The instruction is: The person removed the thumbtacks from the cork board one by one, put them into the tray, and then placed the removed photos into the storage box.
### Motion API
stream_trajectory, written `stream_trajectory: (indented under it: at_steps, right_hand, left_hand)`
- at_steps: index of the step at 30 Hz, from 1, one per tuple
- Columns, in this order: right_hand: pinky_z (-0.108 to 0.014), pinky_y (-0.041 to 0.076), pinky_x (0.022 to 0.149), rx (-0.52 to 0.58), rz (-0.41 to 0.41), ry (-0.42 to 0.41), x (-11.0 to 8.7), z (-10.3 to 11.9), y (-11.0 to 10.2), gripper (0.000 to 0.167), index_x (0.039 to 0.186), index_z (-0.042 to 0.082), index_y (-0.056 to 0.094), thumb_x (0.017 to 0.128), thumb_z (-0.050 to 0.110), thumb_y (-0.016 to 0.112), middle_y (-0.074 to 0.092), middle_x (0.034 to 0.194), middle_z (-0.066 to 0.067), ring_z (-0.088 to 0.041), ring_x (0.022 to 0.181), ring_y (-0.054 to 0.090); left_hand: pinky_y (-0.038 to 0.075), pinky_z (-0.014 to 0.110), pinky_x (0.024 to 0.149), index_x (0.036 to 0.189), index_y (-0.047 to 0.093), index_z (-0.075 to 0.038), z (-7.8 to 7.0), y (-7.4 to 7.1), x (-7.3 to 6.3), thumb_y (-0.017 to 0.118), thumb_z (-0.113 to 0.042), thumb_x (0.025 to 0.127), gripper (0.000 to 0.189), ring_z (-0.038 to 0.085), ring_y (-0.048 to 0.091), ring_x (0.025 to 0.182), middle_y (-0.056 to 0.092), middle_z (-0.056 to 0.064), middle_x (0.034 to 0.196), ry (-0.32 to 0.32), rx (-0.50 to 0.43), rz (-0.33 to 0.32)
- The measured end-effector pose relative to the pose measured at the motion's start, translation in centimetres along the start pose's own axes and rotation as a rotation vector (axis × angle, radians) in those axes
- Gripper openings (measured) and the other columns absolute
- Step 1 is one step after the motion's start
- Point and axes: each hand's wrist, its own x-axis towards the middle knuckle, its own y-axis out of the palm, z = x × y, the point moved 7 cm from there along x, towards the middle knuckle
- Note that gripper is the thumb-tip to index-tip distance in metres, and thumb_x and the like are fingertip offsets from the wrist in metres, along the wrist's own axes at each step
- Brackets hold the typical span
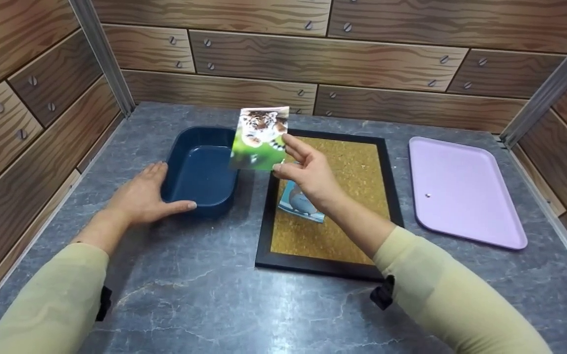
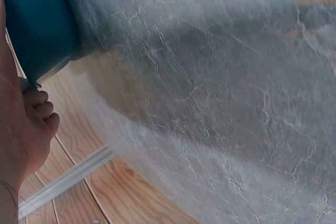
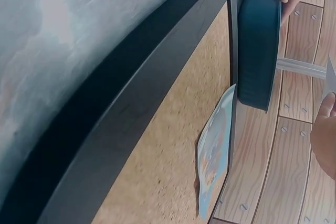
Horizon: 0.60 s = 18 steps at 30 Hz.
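A photo card of a tiger on green (image 1: 259, 140) is pinched at its right edge by my right hand (image 1: 310, 169), with the thumb near its lower corner. It hangs above the table between a dark blue tub (image 1: 200, 182) and a cork board (image 1: 352, 196). My left hand (image 1: 143, 194) rests against the tub's near left corner, thumb stretched along the near rim and fingers along the left side. A blue picture card (image 1: 303, 204) lies on the cork board, partly hidden under my right hand; in the right wrist view this card (image 3: 214, 150) looks slightly curved.
At the right lies a light purple tray (image 1: 460, 191) with a small pale pin-like bit (image 1: 428, 195) on it. A black frame (image 1: 320, 268) borders the cork board. Wood-patterned walls (image 1: 327, 61) enclose the grey marbled table (image 1: 205, 295) at the back and sides.
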Motion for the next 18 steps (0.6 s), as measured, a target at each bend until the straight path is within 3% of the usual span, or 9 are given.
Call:
stream_trajectory:
  at_steps: [8,18]
  right_hand:
    - [-0.043,0.056,0.091,0.031,0.008,0.013,1.0,-0.5,1.8,0.067,0.15,0.002,0.037,0.089,-0.009,0.061,0.038,0.155,-0.014,-0.016,0.101,0.067]
    - [-0.031,0.059,0.083,0.052,0.028,0.049,1.9,-1.6,3.7,0.066,0.151,0.005,0.037,0.091,-0.008,0.06,0.043,0.153,-0.013,-0.02,0.111,0.064]
  left_hand:
    - [0.023,0.065,0.114,0.155,0.015,0.005,0.0,-0.1,0.1,0.046,-0.095,0.065,0.137,0.046,0.017,0.147,0.017,0.029,0.159,-0.002,0.001,0.004]
    - [0.022,0.066,0.114,0.155,0.012,0.005,-0.3,-0.2,0.1,0.048,-0.092,0.069,0.134,0.048,0.017,0.147,0.015,0.03,0.159,-0.004,0.018,0.028]
